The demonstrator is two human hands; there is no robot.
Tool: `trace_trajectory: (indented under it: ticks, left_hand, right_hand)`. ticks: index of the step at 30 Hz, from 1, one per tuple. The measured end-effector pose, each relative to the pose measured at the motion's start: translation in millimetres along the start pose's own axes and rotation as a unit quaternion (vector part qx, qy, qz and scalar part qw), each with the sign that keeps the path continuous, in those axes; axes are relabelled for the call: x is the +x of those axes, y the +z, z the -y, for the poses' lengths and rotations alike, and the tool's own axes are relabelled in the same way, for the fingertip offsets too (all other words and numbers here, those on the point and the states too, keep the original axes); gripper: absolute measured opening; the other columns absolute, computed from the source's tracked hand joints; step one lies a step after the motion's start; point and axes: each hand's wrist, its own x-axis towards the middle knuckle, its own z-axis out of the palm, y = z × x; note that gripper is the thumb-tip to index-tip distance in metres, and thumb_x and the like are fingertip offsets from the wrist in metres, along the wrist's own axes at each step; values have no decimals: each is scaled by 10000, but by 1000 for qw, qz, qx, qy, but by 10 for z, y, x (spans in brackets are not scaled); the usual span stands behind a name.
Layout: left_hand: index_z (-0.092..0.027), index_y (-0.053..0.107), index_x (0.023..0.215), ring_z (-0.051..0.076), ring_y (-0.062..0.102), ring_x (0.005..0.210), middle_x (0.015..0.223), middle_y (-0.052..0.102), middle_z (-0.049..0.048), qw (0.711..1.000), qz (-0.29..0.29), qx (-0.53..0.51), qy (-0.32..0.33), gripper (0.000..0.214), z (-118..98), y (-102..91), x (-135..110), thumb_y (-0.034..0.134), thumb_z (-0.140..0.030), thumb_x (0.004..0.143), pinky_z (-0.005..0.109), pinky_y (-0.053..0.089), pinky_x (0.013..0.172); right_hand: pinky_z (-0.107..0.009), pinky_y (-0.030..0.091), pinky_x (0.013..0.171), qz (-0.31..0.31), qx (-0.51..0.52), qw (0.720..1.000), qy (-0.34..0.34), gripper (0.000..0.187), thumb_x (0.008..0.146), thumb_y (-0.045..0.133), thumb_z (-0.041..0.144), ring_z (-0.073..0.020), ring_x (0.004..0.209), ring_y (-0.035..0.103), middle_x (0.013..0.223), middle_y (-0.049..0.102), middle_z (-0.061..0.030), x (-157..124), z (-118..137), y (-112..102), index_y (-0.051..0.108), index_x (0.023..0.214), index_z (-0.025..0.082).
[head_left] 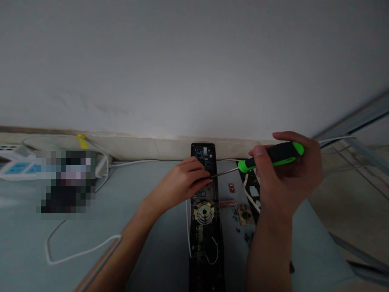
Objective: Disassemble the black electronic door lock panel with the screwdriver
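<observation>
A long black device housing point(206, 259), its circuit boards and round metal part point(204, 212) exposed, lies lengthwise in front of me. My right hand point(288, 174) is closed around the black-and-green handle of a screwdriver point(270, 157). The shaft slants left and down over the housing, its tip ending at the fingers of my left hand point(192, 177). Those fingers are bent and pressed together over the upper half of the housing; what they pinch is hidden. A thin white wire point(216, 251) loops over the lower part of the housing.
Right of the housing lie a small red board point(231, 187), a reddish strip point(227, 203), a square metal plate point(245, 214), several small dark screws point(235, 215) and a black panel point(251, 184). A white power strip point(18, 170) and cables stand at left. The wall rises behind.
</observation>
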Motion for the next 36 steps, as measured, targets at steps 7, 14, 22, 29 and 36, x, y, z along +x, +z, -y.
trace_trajectory:
  ticks: [7, 14, 22, 29, 36]
  left_hand:
    - [-154, 761, 1000, 178, 659, 900, 926, 725, 54, 999, -27, -27, -29, 131, 73, -87, -27, 654, -229, 1001, 316, 570, 808]
    - [-147, 752, 1000, 180, 655, 886, 912, 718, 53, 998, -39, -12, -50, 145, 143, -94, -43, 646, -246, 1008, 311, 565, 790]
    - [-144, 745, 990, 203, 655, 940, 949, 706, 58, 998, 6, -13, -64, 99, 162, -65, -52, 666, -204, 986, 334, 565, 841]
    - [-153, 718, 997, 212, 632, 933, 930, 687, 58, 990, -97, 3, -107, 87, 256, -5, -67, 658, -216, 991, 352, 569, 834]
    - [-226, 605, 1353, 249, 615, 1186, 1265, 631, 98, 965, -181, -6, -189, 473, 342, 96, -119, 771, -292, 915, 456, 543, 1045]
  right_hand:
    - [-318, 662, 616, 30, 58, 998, 7, 489, 815, 825, 248, -176, 705, 747, 871, 688, 10, -3, -50, 139, 586, 1241, 276]
    - [-332, 684, 657, 62, 42, 997, -16, 568, 835, 796, 219, -212, 867, 772, 1099, 704, -56, -8, -103, 125, 577, 1353, 299]
    - [-351, 701, 746, 100, 81, 991, -44, 646, 840, 787, 209, -221, 977, 778, 1488, 515, -64, -118, -114, 260, 530, 1406, 387]
    - [-383, 696, 862, 131, 86, 988, 0, 795, 877, 714, 149, -221, 989, 785, 1640, 386, -75, -129, -111, 373, 374, 1542, 422]
    - [-376, 689, 866, 125, 89, 981, -118, 785, 855, 742, 122, -185, 936, 785, 1615, 430, -71, 44, -143, 536, 423, 1526, 374]
